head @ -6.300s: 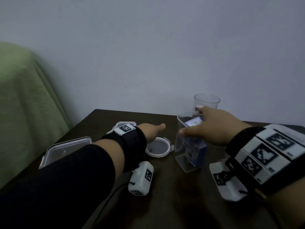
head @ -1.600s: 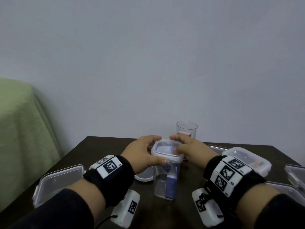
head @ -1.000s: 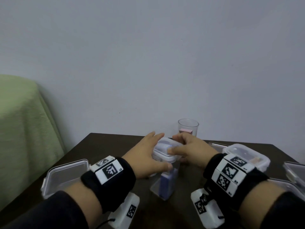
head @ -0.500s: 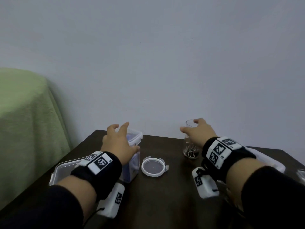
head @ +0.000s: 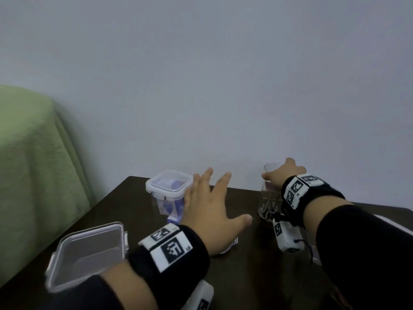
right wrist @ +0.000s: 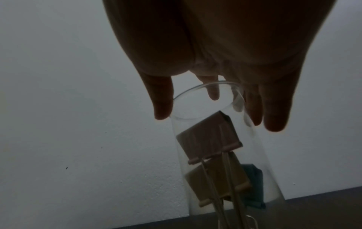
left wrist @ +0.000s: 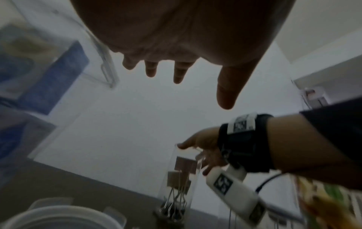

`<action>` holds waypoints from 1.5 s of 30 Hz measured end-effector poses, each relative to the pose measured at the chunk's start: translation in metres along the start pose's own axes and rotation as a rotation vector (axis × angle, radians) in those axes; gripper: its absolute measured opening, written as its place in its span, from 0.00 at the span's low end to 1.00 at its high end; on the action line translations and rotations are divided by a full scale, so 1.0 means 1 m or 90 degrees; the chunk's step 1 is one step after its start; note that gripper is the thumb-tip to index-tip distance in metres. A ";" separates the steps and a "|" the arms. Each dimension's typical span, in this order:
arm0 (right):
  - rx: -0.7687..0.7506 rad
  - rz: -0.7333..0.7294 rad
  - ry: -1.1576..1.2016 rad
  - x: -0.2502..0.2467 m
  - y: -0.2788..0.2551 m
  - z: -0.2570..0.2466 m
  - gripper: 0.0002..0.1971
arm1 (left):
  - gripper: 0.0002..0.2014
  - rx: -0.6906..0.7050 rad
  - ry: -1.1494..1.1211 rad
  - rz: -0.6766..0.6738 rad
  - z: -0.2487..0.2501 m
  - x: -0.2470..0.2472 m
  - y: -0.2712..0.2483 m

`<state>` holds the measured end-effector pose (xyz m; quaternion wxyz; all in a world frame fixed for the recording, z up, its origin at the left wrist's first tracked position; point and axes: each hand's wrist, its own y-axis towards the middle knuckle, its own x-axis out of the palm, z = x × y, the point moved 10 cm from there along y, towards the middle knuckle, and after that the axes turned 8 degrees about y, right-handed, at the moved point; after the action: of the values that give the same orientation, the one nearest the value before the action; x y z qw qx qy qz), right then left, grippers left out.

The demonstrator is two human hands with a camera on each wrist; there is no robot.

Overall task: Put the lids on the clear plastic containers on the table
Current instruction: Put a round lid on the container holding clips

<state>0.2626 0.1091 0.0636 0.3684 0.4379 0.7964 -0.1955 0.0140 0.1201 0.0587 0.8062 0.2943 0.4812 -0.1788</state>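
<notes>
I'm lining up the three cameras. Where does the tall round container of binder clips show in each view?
Head: tall round container right of centre, right hand at its rim.
Left wrist: bottom centre.
Right wrist: centre, fingers around its rim.
Shared landmark: the binder clips inside.

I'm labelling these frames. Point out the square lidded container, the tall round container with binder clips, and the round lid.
square lidded container [head: 169, 183]: head view, on its lid.
tall round container [right wrist: 256, 167]: right wrist view, on its clear wall.
round lid [left wrist: 54, 216]: left wrist view, on its top face.
</notes>
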 end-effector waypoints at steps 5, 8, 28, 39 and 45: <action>-0.028 -0.019 0.029 0.001 -0.020 -0.002 0.40 | 0.47 -0.064 0.055 -0.200 -0.019 0.064 0.004; -0.078 -0.044 0.034 0.001 -0.041 -0.002 0.42 | 0.51 -0.117 0.086 -0.312 -0.039 0.096 0.000; -0.259 -0.230 0.085 -0.021 -0.165 0.018 0.57 | 0.61 -0.160 0.260 -0.430 -0.052 0.117 0.008; -0.286 -0.283 0.138 -0.009 -0.161 0.003 0.55 | 0.51 -0.217 -0.027 -0.218 -0.042 0.058 0.037; -0.316 -0.238 0.176 -0.035 -0.148 -0.020 0.51 | 0.43 -0.202 -0.408 -0.047 -0.015 -0.028 0.045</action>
<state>0.1418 0.0222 0.1015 0.3099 0.2038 0.9287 0.0015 0.0166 0.1639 0.0917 0.9449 0.0769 0.2356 -0.2139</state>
